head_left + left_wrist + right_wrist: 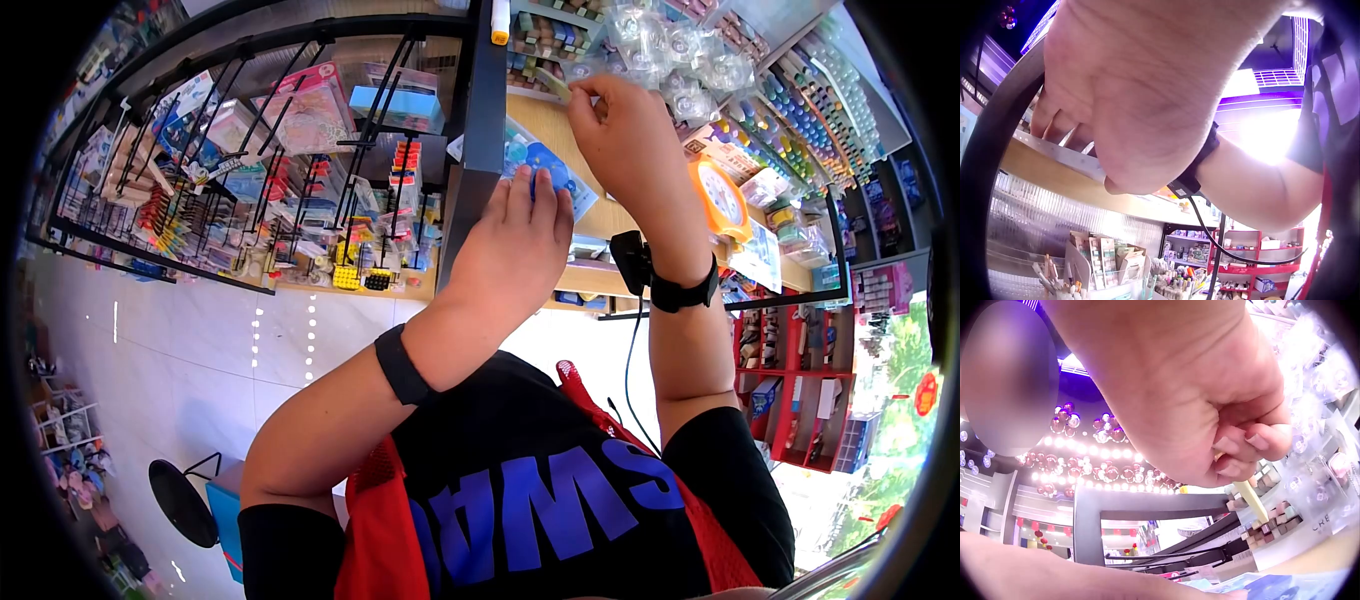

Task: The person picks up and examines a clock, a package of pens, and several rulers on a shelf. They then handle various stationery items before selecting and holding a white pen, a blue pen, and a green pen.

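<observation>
My left hand point(515, 235) rests with its fingers extended on a blue printed sheet point(545, 165) at the left side of the wooden counter. In the left wrist view, the palm of the left hand point(1141, 119) fills the top and the fingers reach over the counter edge. Beyond the sheet, my right hand point(625, 130) is raised with curled fingers, pinching a slim pale yellow stick point(1251, 501). The stick points down and away from the fingertips, toward the marker rack; its upper end is hidden in the fist.
A display rack of markers point(545, 35) stands at the back, beside clear plastic packets point(680, 55). An orange-framed clock point(718, 197) is to the right. A dark partition point(485, 110) borders the counter's left, with hooks of packaged goods point(300, 110) beyond. A white marker point(500, 22) lies on the partition.
</observation>
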